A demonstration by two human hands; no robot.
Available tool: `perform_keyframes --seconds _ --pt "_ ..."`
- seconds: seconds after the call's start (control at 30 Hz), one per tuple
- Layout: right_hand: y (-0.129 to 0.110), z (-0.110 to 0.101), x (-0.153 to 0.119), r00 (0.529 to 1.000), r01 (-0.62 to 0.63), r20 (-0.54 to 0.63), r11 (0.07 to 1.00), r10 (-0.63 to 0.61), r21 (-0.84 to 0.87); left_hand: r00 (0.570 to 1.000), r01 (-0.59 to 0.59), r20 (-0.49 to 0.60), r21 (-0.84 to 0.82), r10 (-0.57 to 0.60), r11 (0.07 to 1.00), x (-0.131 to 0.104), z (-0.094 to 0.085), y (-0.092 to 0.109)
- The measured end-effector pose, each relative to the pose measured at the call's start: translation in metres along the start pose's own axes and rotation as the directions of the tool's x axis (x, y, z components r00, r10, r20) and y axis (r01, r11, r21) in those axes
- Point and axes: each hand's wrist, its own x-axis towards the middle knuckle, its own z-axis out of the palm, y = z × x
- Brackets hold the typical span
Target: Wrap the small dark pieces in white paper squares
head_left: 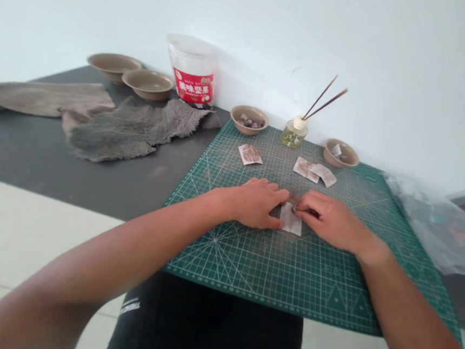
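A small whitish paper square [291, 223], smudged with brown, lies on the green cutting mat [248, 273]. My left hand [256, 204] rests palm down to its left, fingers stretched out, the thumb touching the paper's left edge. From the other side, my right hand [330, 218] has thumb and forefinger pinched together over the paper's upper right part. A tiny brownish bit shows at those fingertips, too small to name. Farther back on the mat are one brown-stained paper square [250, 154] and two overlapping stained papers [306, 169].
Along the wall stand a bowl of dark lumps [249, 123], a reed diffuser [295, 132] and a bowl with paper scraps [340, 153]. To the left are a grey hide-like cloth [126, 130], two bowls [147, 84] and a red-labelled tub [194, 79]. Clear plastic [435, 225] lies right.
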Motion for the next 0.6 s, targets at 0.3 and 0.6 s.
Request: perform_keyframes --seconds 0.3,0.6 --pt "-0.002 -0.004 -0.002 1.000 0.002 0.018 0.999 -0.001 -0.053 1.000 -0.013 -0.005 0.014 0.013 1.000 0.000 0.002 -0.002" --pt "-0.013 0.004 -0.001 0.992 0.114 0.054 0.992 -0.111 -0.060 1.000 0.006 0.000 0.000 -0.006 1.000 0.000 0.001 0.000"
